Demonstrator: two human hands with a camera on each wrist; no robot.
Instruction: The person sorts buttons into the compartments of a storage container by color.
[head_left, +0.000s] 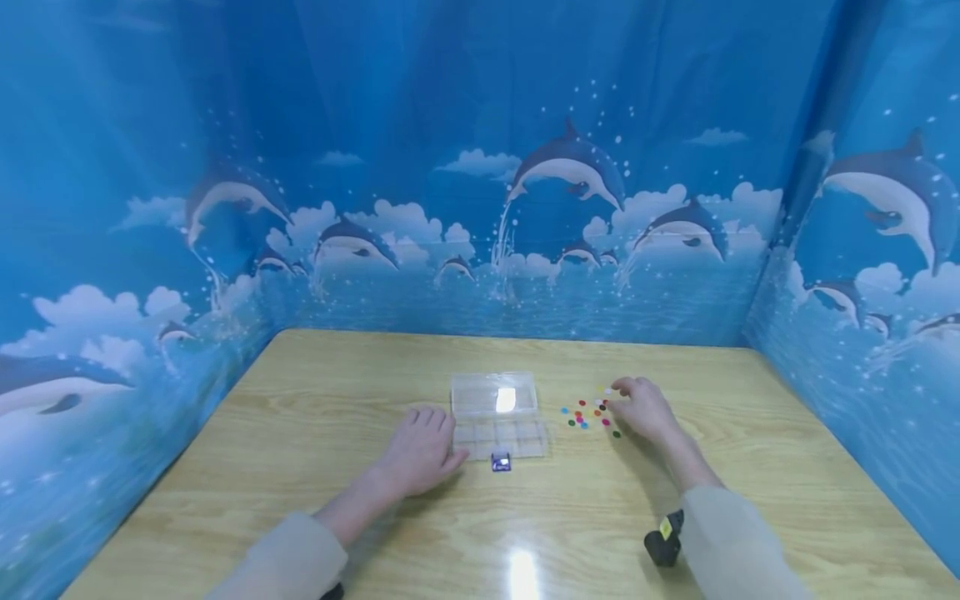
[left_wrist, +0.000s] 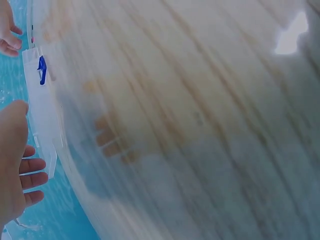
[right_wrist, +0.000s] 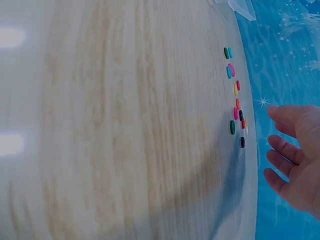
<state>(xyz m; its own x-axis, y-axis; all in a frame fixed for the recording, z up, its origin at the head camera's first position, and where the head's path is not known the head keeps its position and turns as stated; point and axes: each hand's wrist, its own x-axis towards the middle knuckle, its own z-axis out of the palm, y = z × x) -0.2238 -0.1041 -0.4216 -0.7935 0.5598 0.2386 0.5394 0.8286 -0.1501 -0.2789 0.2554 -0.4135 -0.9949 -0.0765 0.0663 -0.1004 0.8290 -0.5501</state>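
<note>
A clear plastic compartment box [head_left: 498,437] lies on the table with its lid [head_left: 476,395] swung back. My left hand [head_left: 423,450] rests at the box's left side, fingers loosely bent and thumb at its near left corner; the left wrist view shows this hand [left_wrist: 17,160] beside the box [left_wrist: 42,107]. A small blue-purple square piece [head_left: 501,462] sits at the box's near edge. Right of the box lie several small round coloured buttons [head_left: 580,419]. Over their right edge is my right hand [head_left: 643,408]; the right wrist view shows its fingers [right_wrist: 282,150] apart, with nothing between them.
The wood-grain table [head_left: 360,375] runs back to a blue curtain [head_left: 420,308] printed with dolphins, which also hangs at both sides. A black device with a yellow mark [head_left: 663,542] is at the right sleeve. Light glares on the table's near part.
</note>
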